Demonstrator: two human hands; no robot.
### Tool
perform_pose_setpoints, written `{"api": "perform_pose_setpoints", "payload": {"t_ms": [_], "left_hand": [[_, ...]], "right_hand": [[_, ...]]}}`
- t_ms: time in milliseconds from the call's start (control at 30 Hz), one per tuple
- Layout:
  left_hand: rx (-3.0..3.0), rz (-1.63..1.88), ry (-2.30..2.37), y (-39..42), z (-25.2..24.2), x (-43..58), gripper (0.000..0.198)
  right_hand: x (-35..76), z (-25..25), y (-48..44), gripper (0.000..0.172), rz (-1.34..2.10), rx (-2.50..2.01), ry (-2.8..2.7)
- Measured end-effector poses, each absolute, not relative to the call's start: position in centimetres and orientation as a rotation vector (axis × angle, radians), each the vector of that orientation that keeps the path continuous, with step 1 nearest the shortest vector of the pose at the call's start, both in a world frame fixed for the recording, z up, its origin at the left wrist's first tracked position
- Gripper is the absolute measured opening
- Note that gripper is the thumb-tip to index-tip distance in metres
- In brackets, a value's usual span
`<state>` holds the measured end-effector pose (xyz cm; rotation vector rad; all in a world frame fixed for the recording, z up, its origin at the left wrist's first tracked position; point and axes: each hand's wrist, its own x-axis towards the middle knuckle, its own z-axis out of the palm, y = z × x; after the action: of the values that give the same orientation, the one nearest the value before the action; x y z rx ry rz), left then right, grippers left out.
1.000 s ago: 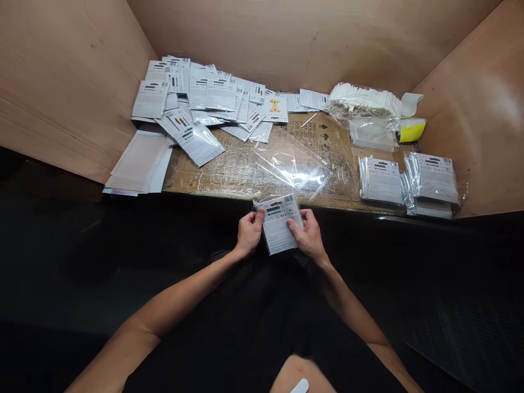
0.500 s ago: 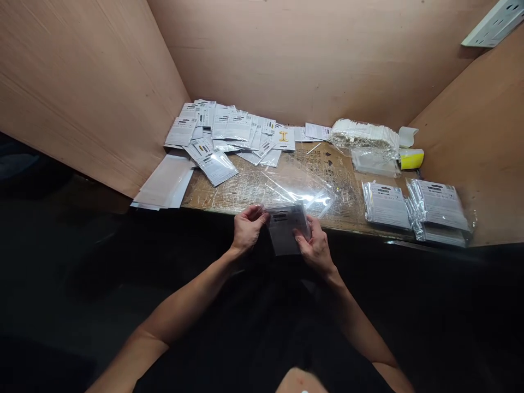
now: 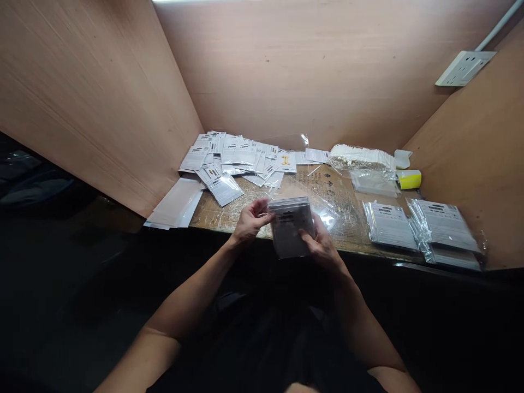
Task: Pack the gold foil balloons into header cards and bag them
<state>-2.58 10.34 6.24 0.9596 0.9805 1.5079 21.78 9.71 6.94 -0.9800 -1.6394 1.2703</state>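
A stack of thin printed card packs (image 3: pixel 291 240) is held upright in front of me, over the table's front edge. Several layers show along its top edge. My left hand (image 3: pixel 249 222) is closed at the stack's upper left corner, its thumb on the front face. On the other side, my right hand (image 3: pixel 324 245) grips the right edge, thumb pressed across the front and fingers mostly hidden behind. Beyond the hands, clear plastic film (image 3: pixel 325 210) lies shining on the table.
Many loose card packs (image 3: pixel 237 155) are heaped at the back left, with white sheets (image 3: pixel 176 203) nearer. Wrapped packs (image 3: pixel 391 225) and more bundles (image 3: pixel 446 226) sit at the right. Behind them are a bag of white pieces (image 3: pixel 362 157) and a yellow-white roll (image 3: pixel 409 179). Wooden panels (image 3: pixel 286 82) enclose the table.
The view has tilted upward. The stack has turned so its layered top edge shows, and my left hand rests against its corner. A clear plastic piece now shows behind the heap.
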Motion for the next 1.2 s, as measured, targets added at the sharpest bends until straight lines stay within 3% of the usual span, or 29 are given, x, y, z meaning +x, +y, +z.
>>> {"api": "perform_pose_setpoints", "payload": {"t_ms": [167, 333, 500, 600, 733, 833, 1033, 1200], "left_hand": [[0.954, 1.629, 1.073, 10.1, 6.0, -1.7, 0.053], [1.096, 1.499, 0.850, 11.3, 7.7, -2.7, 0.067], [1.277, 1.551, 0.975, 14.8, 9.4, -5.5, 0.064], [1.343, 1.508, 1.047, 15.5, 8.0, -6.9, 0.060], [1.426, 1.400, 1.171, 14.7, 5.1, -8.6, 0.048], [1.441, 1.302, 1.189, 14.1, 3.9, -9.1, 0.037], [1.448, 1.369, 1.093, 13.6, 5.4, -8.4, 0.056], [1.500, 1.374, 1.101, 13.2, 5.4, -8.3, 0.060]], "right_hand": [[20.7, 6.7, 10.2, 0.050, 1.231, -1.002, -1.568], [19.4, 5.8, 13.5, 0.047, 1.291, -0.830, -1.570], [18.1, 6.4, 19.5, 0.055, 1.140, -0.897, -1.797], [17.7, 7.0, 21.9, 0.057, 1.054, -0.869, -1.935], [17.2, 5.9, 22.7, 0.037, 1.086, -0.780, -1.950], [17.0, 4.7, 22.6, 0.042, 1.049, -0.853, -1.976], [18.6, 5.4, 21.8, 0.049, 1.130, -0.845, -2.001], [19.1, 5.0, 20.7, 0.035, 1.140, -0.847, -2.004]]}}
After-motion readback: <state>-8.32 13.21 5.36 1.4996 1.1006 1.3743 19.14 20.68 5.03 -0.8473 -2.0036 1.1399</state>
